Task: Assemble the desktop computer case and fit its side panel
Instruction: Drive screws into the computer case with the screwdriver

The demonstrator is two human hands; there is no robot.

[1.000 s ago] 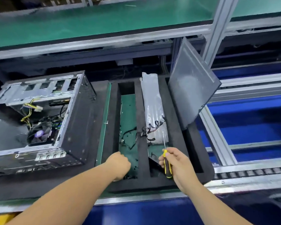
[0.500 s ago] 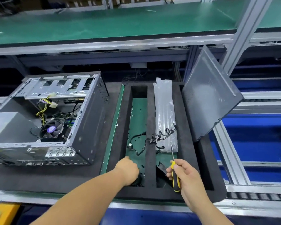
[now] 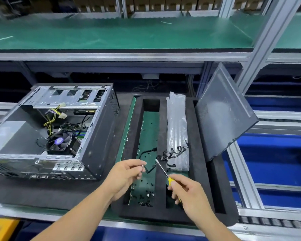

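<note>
Still early: computer case (image 3: 47, 133) lies open on the left, side panel (image 3: 224, 115) leaning far right, unfitted. Left hand (image 3: 127, 174) fingers pinch a small screw (image 3: 142, 165); right hand (image 3: 186, 190) grasps the screwdriver (image 3: 163, 171) over the foam tray (image 3: 198, 171).

I see open foam counter (image 3: 33, 192) in front of the computer case (image 3: 97, 145), whose top stands open. On the right the leaning side panel (image 3: 222, 115) blocks passage; cables (image 3: 172, 152) and a plastic bag (image 3: 177, 129) clutter the tray (image 3: 198, 171) slots
</note>
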